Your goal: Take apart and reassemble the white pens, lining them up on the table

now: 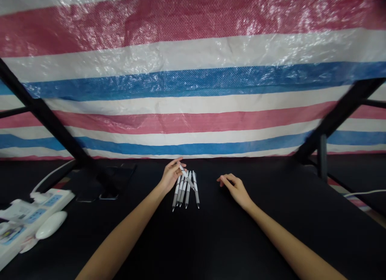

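My left hand (pixel 172 174) is closed on a white and grey pen (pixel 187 177), pinched near its upper end. The held pen slants down to the right, over a group of pens. Several more white and grey pens (pixel 180 193) lie side by side on the black table, their silver tips toward me. The rightmost pen (pixel 196 191) leans a little away from the others. To the right of the group, my right hand (pixel 237 188) rests near the tabletop with its fingers loosely bent and apart. No object shows in it.
A white power strip (pixel 39 217) with plugs and a white mouse-like object (pixel 52 225) sit at the left. Dark flat devices (pixel 110 181) lie behind them. Black frame bars (pixel 60 127) slope on both sides. A striped plastic sheet (pixel 193 123) hangs behind the black table (pixel 193 248).
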Demonstrator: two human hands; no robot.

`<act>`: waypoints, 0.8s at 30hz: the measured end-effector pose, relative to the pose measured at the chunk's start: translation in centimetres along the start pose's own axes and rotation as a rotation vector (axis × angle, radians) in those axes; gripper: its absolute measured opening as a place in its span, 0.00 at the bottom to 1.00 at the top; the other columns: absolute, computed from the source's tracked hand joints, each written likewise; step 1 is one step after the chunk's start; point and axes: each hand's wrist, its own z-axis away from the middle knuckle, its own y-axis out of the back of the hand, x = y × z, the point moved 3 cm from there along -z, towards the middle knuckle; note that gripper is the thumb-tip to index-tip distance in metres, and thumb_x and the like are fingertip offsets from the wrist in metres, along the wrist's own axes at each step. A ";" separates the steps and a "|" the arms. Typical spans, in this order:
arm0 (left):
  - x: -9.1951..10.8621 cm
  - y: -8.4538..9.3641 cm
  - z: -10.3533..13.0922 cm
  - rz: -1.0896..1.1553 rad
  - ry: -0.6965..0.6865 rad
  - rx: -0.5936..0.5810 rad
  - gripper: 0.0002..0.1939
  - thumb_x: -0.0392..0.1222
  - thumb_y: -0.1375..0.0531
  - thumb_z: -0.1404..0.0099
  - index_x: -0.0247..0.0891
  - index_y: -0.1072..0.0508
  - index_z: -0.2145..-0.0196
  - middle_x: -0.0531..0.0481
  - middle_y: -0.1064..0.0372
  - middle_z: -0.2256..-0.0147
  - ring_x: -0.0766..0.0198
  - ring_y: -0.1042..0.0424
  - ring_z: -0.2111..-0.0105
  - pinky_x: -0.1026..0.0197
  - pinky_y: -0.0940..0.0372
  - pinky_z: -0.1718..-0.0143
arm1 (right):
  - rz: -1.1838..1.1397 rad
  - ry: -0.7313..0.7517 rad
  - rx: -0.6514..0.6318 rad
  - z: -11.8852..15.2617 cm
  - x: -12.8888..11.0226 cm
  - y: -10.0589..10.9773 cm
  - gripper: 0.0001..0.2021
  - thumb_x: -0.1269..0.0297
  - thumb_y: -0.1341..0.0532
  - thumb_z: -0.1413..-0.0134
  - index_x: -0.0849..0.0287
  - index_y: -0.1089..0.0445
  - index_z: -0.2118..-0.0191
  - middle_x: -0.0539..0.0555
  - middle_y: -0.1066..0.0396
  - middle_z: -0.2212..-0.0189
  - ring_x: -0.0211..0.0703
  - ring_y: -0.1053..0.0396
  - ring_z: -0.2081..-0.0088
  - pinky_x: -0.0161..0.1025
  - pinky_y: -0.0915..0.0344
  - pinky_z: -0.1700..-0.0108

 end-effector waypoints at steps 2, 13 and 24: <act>0.0 0.0 0.0 0.010 0.016 -0.012 0.17 0.37 0.34 0.48 0.32 0.27 0.59 0.48 0.27 0.73 0.63 0.26 0.75 0.61 0.32 0.68 | -0.045 -0.033 0.016 -0.1 0.2 0.1 0.23 0.45 0.48 0.45 0.57 0.31 0.79 0.53 0.30 0.76 0.46 0.33 0.66 0.43 0.41 0.57; -0.1 -0.1 0.0 0.008 0.033 -0.048 0.16 0.37 0.35 0.47 0.32 0.28 0.60 0.48 0.28 0.73 0.65 0.27 0.75 0.63 0.33 0.69 | -0.181 -0.143 0.066 -0.5 0.9 0.2 0.24 0.42 0.47 0.47 0.59 0.29 0.77 0.52 0.32 0.79 0.44 0.34 0.70 0.40 0.40 0.61; -0.1 -0.1 0.0 -0.022 0.023 -0.066 0.22 0.40 0.35 0.46 0.35 0.32 0.54 0.49 0.27 0.73 0.68 0.28 0.78 0.65 0.33 0.72 | -0.175 -0.143 0.090 -0.5 1.1 0.2 0.26 0.41 0.49 0.46 0.59 0.30 0.77 0.52 0.33 0.80 0.44 0.34 0.71 0.40 0.39 0.61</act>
